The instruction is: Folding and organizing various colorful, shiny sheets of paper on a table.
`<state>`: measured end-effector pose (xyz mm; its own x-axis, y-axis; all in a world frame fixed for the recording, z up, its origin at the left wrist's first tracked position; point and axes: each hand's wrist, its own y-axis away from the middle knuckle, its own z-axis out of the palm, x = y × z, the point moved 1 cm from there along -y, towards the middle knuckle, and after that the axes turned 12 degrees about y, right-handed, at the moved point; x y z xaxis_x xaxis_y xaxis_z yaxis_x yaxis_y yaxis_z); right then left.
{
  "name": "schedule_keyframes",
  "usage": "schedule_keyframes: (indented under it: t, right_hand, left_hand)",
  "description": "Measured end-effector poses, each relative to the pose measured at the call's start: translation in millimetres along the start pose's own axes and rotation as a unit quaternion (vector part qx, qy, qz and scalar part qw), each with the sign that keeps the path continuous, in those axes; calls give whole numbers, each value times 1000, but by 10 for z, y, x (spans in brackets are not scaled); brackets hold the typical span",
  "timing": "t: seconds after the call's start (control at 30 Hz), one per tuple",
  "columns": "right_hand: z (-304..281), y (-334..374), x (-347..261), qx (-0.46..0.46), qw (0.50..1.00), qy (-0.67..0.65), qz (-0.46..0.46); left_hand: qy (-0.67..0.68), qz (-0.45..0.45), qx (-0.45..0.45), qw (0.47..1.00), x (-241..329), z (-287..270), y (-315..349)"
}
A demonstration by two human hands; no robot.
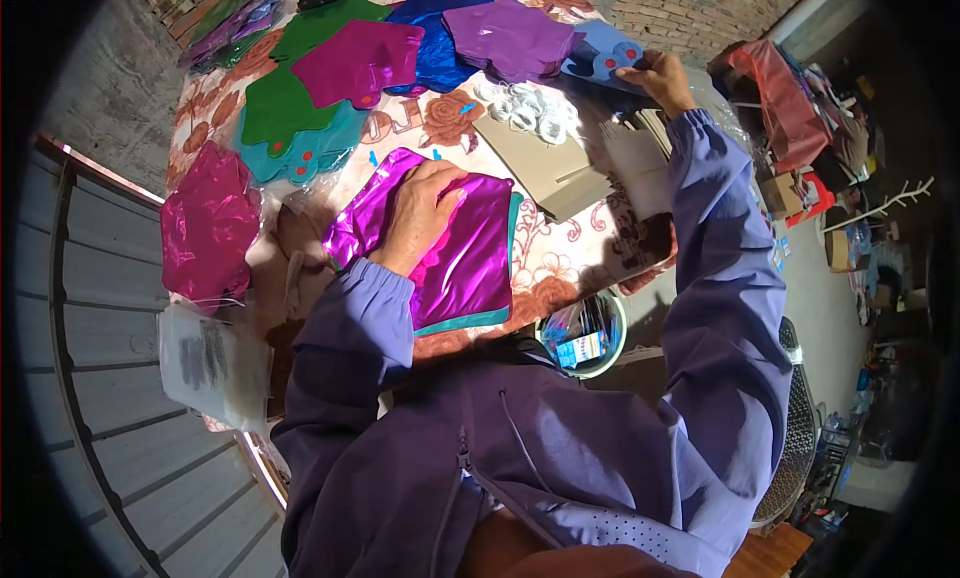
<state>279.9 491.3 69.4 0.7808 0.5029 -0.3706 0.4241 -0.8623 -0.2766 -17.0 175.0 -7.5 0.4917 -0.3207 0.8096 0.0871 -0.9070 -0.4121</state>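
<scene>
My left hand (pixel 425 213) lies over a shiny magenta foil piece (pixel 470 263) in front of me, its fingers stretched out across the foil. A teal edge (pixel 465 321) shows from beneath that piece. Off to the far right, my right hand (pixel 660 81) pinches the side of a light-blue piece (pixel 598 63) with red dots and dark cut-out shapes. A stack of purple pieces (pixel 510 38) lies just left of it. Hanks of white string (pixel 540 113) rest between the hands, beyond a folded piece of brown cardboard (pixel 540 163).
Green pieces (pixel 280 108), a magenta piece (pixel 355 58) and blue foil (pixel 440 53) spread over the back of the flowered tablecloth (pixel 570 233). Pink foil (pixel 210 223) and a clear plastic box (pixel 210 363) sit at left. Below the front edge stands a bin (pixel 622 328).
</scene>
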Motion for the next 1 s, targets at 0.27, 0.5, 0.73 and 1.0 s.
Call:
schedule_keyframes:
  t: [0.27,0.5,0.73,1.0]
  right_hand:
    - [7,70,-91,-81,951,-241,176]
    - [-43,-149,473,65,989,-120,49]
    - [-222,-224,268,116,964,227,-71]
    - [-574,-64,58,347,924,161,-4]
  left_hand:
    - [-10,5,-3,1000,-27,2,15]
    - [-3,17,-6,1000,-24,42,-20]
    - [-13,20,-4,1000,-46,-4,4]
    - [-22,26,-7,999,-40,-1,37]
